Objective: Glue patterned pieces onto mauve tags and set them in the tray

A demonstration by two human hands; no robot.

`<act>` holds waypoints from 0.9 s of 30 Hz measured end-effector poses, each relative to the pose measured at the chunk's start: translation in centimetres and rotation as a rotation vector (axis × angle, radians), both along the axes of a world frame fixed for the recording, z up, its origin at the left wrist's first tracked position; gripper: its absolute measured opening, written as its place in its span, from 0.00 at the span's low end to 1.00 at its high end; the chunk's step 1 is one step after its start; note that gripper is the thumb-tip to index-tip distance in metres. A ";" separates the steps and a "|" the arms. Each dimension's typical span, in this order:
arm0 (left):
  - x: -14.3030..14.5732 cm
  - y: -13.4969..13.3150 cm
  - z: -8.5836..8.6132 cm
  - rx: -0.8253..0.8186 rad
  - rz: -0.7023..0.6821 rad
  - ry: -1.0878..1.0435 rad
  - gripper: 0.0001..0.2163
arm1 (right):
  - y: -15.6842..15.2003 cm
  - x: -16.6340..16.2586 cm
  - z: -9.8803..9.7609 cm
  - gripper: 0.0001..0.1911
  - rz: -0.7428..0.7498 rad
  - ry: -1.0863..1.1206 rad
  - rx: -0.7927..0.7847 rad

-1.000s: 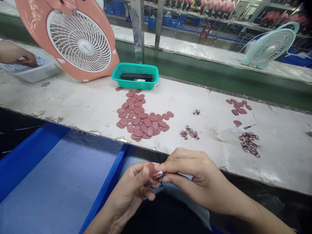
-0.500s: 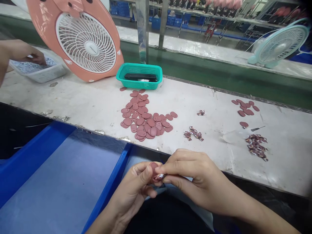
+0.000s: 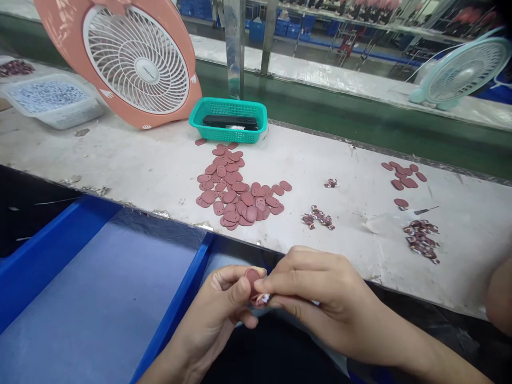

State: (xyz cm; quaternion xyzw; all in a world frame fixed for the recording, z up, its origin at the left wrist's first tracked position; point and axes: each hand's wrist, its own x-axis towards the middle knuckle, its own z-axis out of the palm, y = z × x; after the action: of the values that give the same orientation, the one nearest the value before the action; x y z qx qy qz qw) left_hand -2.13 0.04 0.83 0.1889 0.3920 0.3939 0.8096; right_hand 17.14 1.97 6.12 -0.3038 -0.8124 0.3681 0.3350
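My left hand point(image 3: 218, 314) and my right hand point(image 3: 316, 293) meet just below the front edge of the white-topped workbench point(image 3: 120, 154). Between them, my left thumb and fingers hold a small oval dull-red tag point(image 3: 252, 277). My right thumb and fingers pinch a small printed piece point(image 3: 261, 300) against its lower end, partly hiding it. On the bench beyond lies a large scattered pile of similar oval tags point(image 3: 232, 186). Two heaps of small printed pieces point(image 3: 318, 217) point(image 3: 421, 240) lie to its right.
A blue bin lined with pale sheeting point(image 3: 100, 282) sits below my left hand. On the bench stand a teal basket point(image 3: 228, 120), a white tray point(image 3: 52, 101) and a large pink fan point(image 3: 136, 61). A person's forearm point(image 3: 500, 296) enters at right.
The view has shifted slightly. The other person's hand at upper left has gone, and a forearm has appeared at the right edge. My hands still hold the tag and printed piece together.
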 end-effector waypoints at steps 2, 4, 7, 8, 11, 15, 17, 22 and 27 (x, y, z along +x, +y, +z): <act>-0.1 -0.2 0.4 0.050 -0.008 -0.022 0.12 | -0.5 0.1 0.3 0.14 -0.001 0.014 0.043; -0.1 -0.3 0.9 0.108 -0.038 -0.069 0.10 | -1.1 0.3 0.5 0.14 -0.003 0.019 0.083; -0.2 -0.4 1.6 0.146 -0.090 -0.106 0.10 | -1.9 0.6 0.5 0.16 -0.014 0.020 0.090; -0.3 -0.3 1.7 0.146 -0.096 -0.106 0.10 | -2.0 0.7 0.5 0.16 -0.009 0.022 0.082; -0.3 -0.2 1.8 0.143 -0.116 -0.106 0.10 | -2.0 0.7 0.5 0.16 0.012 0.017 0.066; -0.2 0.0 1.2 0.124 -0.084 -0.093 0.10 | -1.3 0.5 0.6 0.15 -0.009 0.023 0.084; -0.1 0.0 0.9 0.106 -0.051 -0.068 0.11 | -1.0 0.4 0.5 0.14 0.004 0.032 0.063; -0.1 0.5 0.4 0.062 -0.059 -0.006 0.14 | -0.2 0.4 -0.1 0.16 0.010 0.024 -0.045; 0.3 1.5 -0.6 -0.063 -0.043 -0.011 0.15 | 1.5 0.1 -0.8 0.11 -0.050 -0.013 -0.162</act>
State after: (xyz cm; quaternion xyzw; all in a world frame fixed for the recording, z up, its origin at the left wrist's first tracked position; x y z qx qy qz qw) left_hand -1.79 1.49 0.25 0.1695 0.3958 0.3646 0.8256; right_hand 17.22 3.45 5.32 -0.3526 -0.7742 0.4222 0.3130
